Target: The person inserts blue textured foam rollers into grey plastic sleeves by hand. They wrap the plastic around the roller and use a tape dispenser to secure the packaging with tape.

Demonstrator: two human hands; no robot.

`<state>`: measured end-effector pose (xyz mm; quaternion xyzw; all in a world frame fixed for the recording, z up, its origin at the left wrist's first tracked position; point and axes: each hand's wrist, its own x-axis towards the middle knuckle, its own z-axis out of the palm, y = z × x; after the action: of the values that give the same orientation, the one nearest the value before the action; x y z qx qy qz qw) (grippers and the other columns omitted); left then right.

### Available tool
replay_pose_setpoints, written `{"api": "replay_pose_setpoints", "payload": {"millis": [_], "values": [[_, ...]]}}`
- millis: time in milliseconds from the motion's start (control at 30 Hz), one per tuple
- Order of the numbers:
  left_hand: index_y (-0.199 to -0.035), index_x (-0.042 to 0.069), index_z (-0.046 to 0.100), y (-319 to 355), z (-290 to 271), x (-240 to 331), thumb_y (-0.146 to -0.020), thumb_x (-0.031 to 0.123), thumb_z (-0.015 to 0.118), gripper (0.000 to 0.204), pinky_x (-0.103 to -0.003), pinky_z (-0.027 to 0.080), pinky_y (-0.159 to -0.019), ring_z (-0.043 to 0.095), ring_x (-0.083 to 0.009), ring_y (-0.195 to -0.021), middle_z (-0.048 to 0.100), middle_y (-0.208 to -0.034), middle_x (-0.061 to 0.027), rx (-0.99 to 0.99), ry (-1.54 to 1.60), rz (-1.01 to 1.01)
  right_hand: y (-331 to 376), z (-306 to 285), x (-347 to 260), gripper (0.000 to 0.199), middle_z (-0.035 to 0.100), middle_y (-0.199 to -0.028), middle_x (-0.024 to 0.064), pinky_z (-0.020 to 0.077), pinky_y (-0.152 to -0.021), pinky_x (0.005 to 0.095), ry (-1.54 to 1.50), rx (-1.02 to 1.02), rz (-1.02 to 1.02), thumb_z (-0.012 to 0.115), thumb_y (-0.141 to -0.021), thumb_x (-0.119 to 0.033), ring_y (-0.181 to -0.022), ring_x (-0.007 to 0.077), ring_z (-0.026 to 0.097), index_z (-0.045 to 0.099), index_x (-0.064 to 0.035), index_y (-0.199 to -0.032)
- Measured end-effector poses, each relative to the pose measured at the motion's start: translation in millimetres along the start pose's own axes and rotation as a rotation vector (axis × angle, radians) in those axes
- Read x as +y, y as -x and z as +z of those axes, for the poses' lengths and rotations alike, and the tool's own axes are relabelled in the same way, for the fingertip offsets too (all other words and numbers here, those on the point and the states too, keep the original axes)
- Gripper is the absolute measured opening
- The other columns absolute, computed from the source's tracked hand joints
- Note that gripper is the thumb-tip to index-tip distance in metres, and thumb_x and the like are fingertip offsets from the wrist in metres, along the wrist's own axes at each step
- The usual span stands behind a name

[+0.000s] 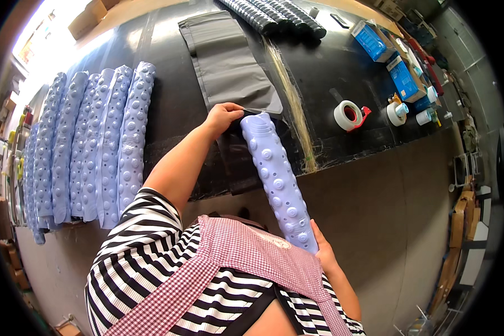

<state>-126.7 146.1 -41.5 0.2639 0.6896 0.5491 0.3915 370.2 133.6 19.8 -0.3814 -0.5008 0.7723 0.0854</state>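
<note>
My left hand [223, 119] pinches the near edge of a grey plastic bag [232, 64], the top of a flat stack lying on the black table. In my right hand [325, 253] is the lower end of a rolled lavender bath mat [280, 185], studded with suction cups. That roll slants from my body up to the table edge. Its far end lies at the mouth of the bag, just right of my left fingers. Whether the roll's tip is inside the bag I cannot tell.
Several more lavender rolls [131, 134] lie side by side on the left. Black rolls [280, 17] rest at the far edge. A strip of pale strands [290, 95] runs beside the bags. On the right are a tape dispenser [350, 115], blue boxes [406, 78] and small bottles [425, 116].
</note>
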Motion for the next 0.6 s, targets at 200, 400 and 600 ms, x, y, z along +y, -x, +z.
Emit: {"api": "replay_pose_setpoints", "payload": {"millis": [200,400,600], "values": [[-0.102,0.003,0.075,29,-2,42,-0.09,0.006,0.072,0.013,-0.029,0.051,-0.076,0.063,-0.0128,-0.085,0.07,-0.092,-0.0042,0.004,-0.112,0.436,-7,-2,-2,0.103,0.05,-0.15,0.012,0.0433,-0.11,0.0377,0.531,0.032,-0.287,0.091,-0.073,-0.011,-0.13,0.0216,0.054,0.033,-0.0155,-0.159],[-0.098,0.011,0.075,28,4,60,-0.082,-0.002,0.073,0.021,-0.036,0.054,-0.079,0.067,-0.0276,-0.09,0.068,-0.099,-0.0091,0.254,-0.514,1.016,-53,16,-46,0.105,0.048,-0.151,0.0106,0.0413,-0.111,0.0404,0.026,-0.17,-0.192,0.086,-0.074,-0.007,-0.133,0.0238,0.052,0.028,-0.0122,-0.161],[-0.095,0.015,0.078,-81,-65,126,-0.089,0.014,0.071,0.009,-0.035,0.046,-0.101,0.061,-0.0287,-0.117,0.053,-0.147,-0.01,0.639,-0.103,0.722,-175,95,-118,0.106,0.05,-0.147,0.0117,0.0403,-0.111,0.0359,0.17,-0.323,-0.444,0.083,-0.075,-0.007,-0.13,0.0212,0.051,0.024,-0.0133,-0.162]]}}
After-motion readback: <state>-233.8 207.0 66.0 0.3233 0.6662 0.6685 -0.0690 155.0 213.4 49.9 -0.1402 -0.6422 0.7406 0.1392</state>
